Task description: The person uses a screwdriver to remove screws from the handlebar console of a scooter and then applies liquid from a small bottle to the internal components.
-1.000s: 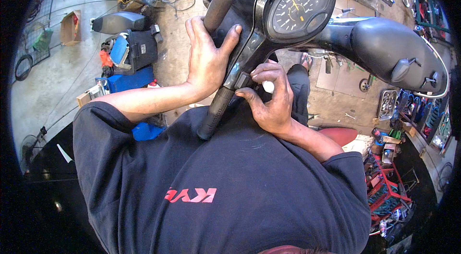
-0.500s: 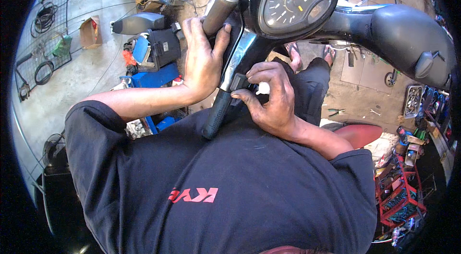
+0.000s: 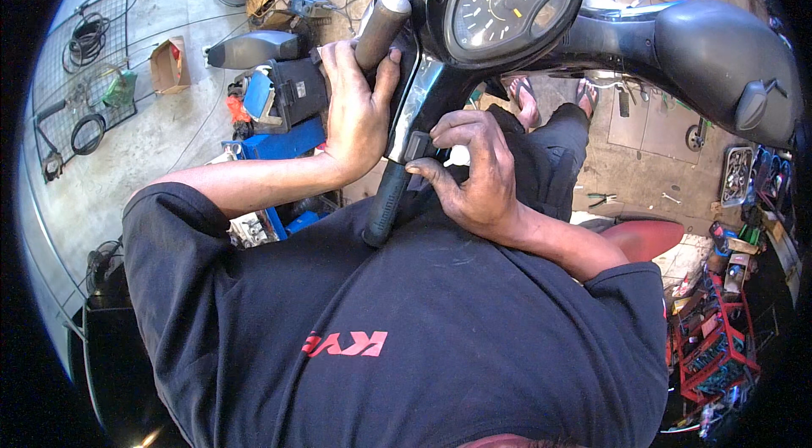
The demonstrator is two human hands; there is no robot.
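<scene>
A scooter's handlebar, with a round speedometer [image 3: 499, 0], stands before my chest. My left hand [image 3: 355, 114] is closed at the base of a stubby grey cylinder [image 3: 385, 25] with a rounded pale end, the thumb on one side and fingers on the other. On the lower part of the bar, my right hand [image 3: 480, 173] is curled. Its thumb and fingertips pinch a small black rectangular block [image 3: 416, 146] just above the black rubber grip [image 3: 385, 207]. Beside the right fingers, a pale rounded piece [image 3: 458, 156] shows partly; its kind is unclear.
The scooter's black seat [image 3: 710, 46] extends to the right. Pliers [image 3: 601, 198] and a wrench [image 3: 671, 197] lie on the floor. A red tool rack [image 3: 721, 355] stands at lower right. To the left are a black toolbox [image 3: 292, 93], a cardboard box [image 3: 170, 65] and a wire grid [image 3: 63, 67].
Both hands keep their holds on the handlebar. The view has shifted slightly, so the floor items appear a little farther right and the speedometer a little farther left.
</scene>
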